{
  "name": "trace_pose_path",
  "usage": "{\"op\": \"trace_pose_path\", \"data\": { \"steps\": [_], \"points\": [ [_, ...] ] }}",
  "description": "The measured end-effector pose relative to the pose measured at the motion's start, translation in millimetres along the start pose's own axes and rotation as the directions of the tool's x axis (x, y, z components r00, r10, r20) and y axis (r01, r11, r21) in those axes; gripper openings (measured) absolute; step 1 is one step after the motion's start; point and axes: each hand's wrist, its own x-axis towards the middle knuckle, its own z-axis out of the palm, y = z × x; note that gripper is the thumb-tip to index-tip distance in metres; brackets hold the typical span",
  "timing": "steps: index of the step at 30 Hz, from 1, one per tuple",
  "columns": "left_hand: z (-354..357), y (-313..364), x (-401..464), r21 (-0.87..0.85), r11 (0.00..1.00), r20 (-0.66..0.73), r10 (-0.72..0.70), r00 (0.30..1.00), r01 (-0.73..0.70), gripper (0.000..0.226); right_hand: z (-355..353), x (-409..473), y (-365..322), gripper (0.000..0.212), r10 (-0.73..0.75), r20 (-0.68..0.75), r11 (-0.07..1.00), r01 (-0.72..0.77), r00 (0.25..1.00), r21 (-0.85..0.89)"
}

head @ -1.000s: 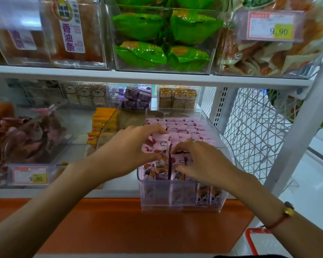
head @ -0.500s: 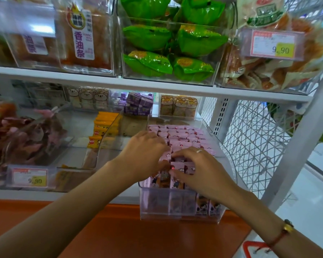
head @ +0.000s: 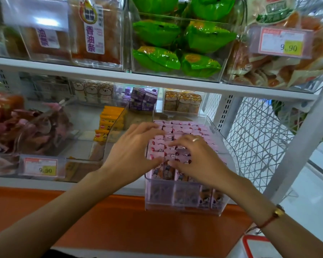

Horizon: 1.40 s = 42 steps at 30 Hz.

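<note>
A clear plastic bin (head: 224, 203) sticks out from the lower shelf, packed with upright pink snack packets (head: 186, 127) in rows. My left hand (head: 132, 155) lies on the left front rows, fingers spread and nearly straight, tips on the packet tops. My right hand (head: 199, 159), with a ring, rests on the right front rows, fingers spread flat over the packets. Neither hand grips a packet. The front packets under the palms are partly hidden.
A white shelf board (head: 157, 79) runs above the bin, holding bins of green packets (head: 185, 40) and brown sticks (head: 97, 34). Yellow packets (head: 108, 123) and a price tag (head: 41, 167) lie left. White wire mesh (head: 259, 136) stands right. An orange ledge (head: 119, 220) runs below.
Both hands went from pinching packets at the front of the bin to lying spread on the packet tops, and moved slightly further into the bin. The view tilted up a little.
</note>
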Motion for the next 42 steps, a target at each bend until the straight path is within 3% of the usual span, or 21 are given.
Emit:
{"op": "trace_pose_path", "data": {
  "steps": [2, 4, 7, 10, 16, 19, 21, 24, 28, 31, 38, 42],
  "points": [
    [0, -2, -3, -0.228, 0.956, -0.036, -0.195, 0.980, 0.182, 0.063, -1, 2, -4, 0.049, -0.049, -0.003, 0.997, 0.049, 0.999, 0.062],
    [2, -3, -4, -0.367, 0.871, 0.060, -0.327, 0.943, 0.326, 0.059, 3, 6, -11, 0.050, -0.076, 0.056, 0.996, 0.074, 0.995, 0.042],
    [6, -1, -7, -0.473, 0.791, 0.194, -0.336, 0.922, 0.388, 0.048, 15, 12, -18, 0.046, -0.094, 0.052, 0.992, 0.098, 0.994, -0.079],
    [2, 1, -6, -0.508, 0.753, 0.222, -0.354, 0.909, 0.418, 0.045, 19, 13, -17, 0.042, -0.050, 0.008, 0.999, 0.050, 0.999, 0.005],
    [-5, -4, 1, -0.427, 0.791, 0.225, -0.377, 0.898, 0.439, 0.040, 23, 17, -18, 0.035, -0.078, 0.085, 0.997, 0.080, 0.993, -0.019],
    [-3, -6, -1, -0.397, 0.819, 0.172, -0.377, 0.910, 0.415, 0.041, 13, 24, -10, 0.032, -0.068, 0.164, 0.980, 0.035, 0.984, 0.195],
    [1, -8, -2, -0.445, 0.800, 0.151, -0.377, 0.914, 0.403, 0.046, 2, 38, 3, 0.023, -0.001, 0.088, 0.960, -0.023, 0.996, 0.279],
    [9, -11, -3, -0.522, 0.750, 0.124, -0.404, 0.906, 0.406, 0.046, -6, 69, 27, 0.024, 0.118, -0.078, 0.988, -0.110, 0.990, 0.104],
    [16, -14, 1, -0.604, 0.686, 0.113, -0.430, 0.896, 0.405, 0.042, 11, 111, 47, 0.027, 0.192, 0.023, 0.970, -0.186, 0.981, -0.153],
    [19, -18, 5, -0.615, 0.680, 0.109, -0.428, 0.897, 0.399, 0.039, 24, 131, 50, 0.020, 0.260, 0.035, 0.941, -0.245, 0.965, -0.235],
    [20, -20, 3, -0.632, 0.663, 0.120, -0.427, 0.896, 0.401, 0.042, 24, 152, 61, 0.014, 0.358, -0.008, 0.921, -0.355, 0.934, -0.161],
    [20, -20, 3, -0.622, 0.675, 0.121, -0.418, 0.900, 0.397, 0.042, 23, 151, 60, 0.013, 0.364, -0.218, 0.931, -0.358, 0.906, 0.071]
  ]
}}
